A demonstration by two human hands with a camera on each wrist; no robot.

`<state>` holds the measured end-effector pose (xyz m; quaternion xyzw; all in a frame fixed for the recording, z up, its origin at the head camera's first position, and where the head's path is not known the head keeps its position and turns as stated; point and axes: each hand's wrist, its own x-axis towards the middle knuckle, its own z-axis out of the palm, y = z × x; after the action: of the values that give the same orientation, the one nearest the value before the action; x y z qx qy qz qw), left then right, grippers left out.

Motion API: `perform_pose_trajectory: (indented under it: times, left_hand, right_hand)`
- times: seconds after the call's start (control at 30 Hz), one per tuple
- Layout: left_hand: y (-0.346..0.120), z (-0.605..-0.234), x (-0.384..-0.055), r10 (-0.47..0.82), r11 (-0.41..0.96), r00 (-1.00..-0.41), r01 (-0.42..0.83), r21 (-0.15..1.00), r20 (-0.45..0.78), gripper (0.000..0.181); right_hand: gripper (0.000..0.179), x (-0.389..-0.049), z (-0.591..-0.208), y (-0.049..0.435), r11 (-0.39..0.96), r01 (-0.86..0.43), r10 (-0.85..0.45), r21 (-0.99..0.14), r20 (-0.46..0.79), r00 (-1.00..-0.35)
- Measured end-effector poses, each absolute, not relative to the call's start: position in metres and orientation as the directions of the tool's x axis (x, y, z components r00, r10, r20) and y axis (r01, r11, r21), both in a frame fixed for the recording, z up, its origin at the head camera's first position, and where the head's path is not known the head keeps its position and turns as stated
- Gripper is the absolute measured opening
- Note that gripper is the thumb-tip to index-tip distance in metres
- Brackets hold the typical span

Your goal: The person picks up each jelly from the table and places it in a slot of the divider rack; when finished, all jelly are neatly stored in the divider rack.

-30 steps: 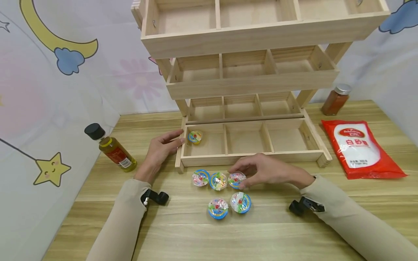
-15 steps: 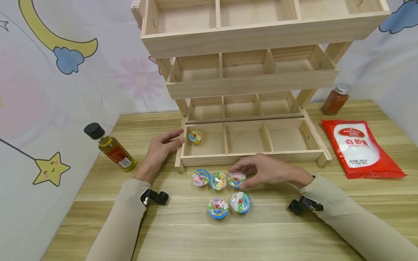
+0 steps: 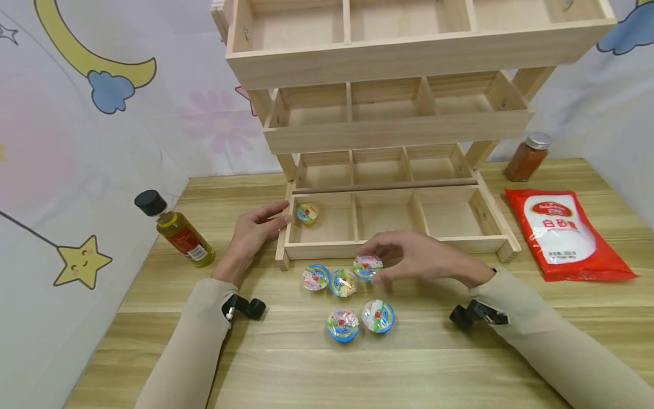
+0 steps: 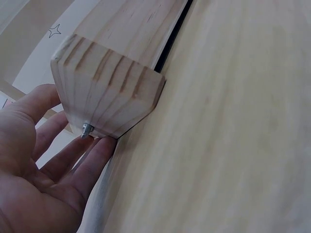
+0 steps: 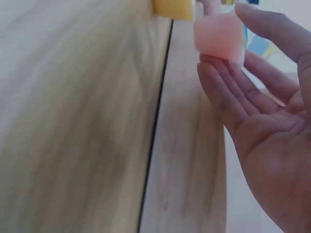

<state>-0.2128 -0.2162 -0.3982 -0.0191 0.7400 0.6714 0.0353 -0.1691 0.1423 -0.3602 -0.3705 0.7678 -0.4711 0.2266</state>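
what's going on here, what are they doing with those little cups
A person's right hand holds a pink cup off the table, in front of a wooden rack. The left hand touches the rack's left end. Four more cups stand on the table; a yellow cup sits in the front left compartment.

A pink jelly cup (image 5: 218, 38), printed lid (image 3: 368, 264) up, is pinched in the right hand (image 3: 415, 255). The pale wooden rack (image 3: 398, 130) touches the left hand (image 3: 254, 232).

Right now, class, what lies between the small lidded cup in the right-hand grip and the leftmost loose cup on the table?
One other lidded cup lies between the held cup and the leftmost loose cup; the head view shows it.
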Motion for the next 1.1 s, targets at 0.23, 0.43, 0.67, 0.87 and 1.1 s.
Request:
perform_pose_trajectory:
  times: [0.23,0.43,0.67,0.87,1.1]
  left_hand:
    - [-0.218,-0.399,-0.213,0.017,0.102,-0.997,-0.079,0.992,-0.081,0.05]
    - [-0.218,-0.399,-0.213,0.013,0.102,-0.997,-0.076,0.992,-0.078,0.05]
    - [-0.218,-0.399,-0.212,0.012,0.115,-0.997,-0.078,0.99,-0.08,0.05]
    - [-0.216,-0.4,-0.213,0.009,0.106,-0.997,-0.081,0.991,-0.082,0.049]
    - [-0.217,-0.399,-0.213,0.015,0.097,-0.996,-0.081,0.992,-0.083,0.049]
  right_hand:
    - [0.049,-0.18,-0.351,0.13,0.261,-0.393,-0.775,-0.882,0.051,-0.629]
    - [0.051,-0.191,-0.344,0.115,0.265,-0.43,-0.771,-0.863,0.078,-0.632]
    - [0.05,-0.203,-0.337,0.098,0.263,-0.444,-0.765,-0.857,0.096,-0.637]
    - [0.049,-0.215,-0.336,0.085,0.259,-0.428,-0.749,-0.866,0.099,-0.655]
    - [0.049,-0.224,-0.338,0.072,0.281,-0.382,-0.725,-0.88,0.066,-0.686]
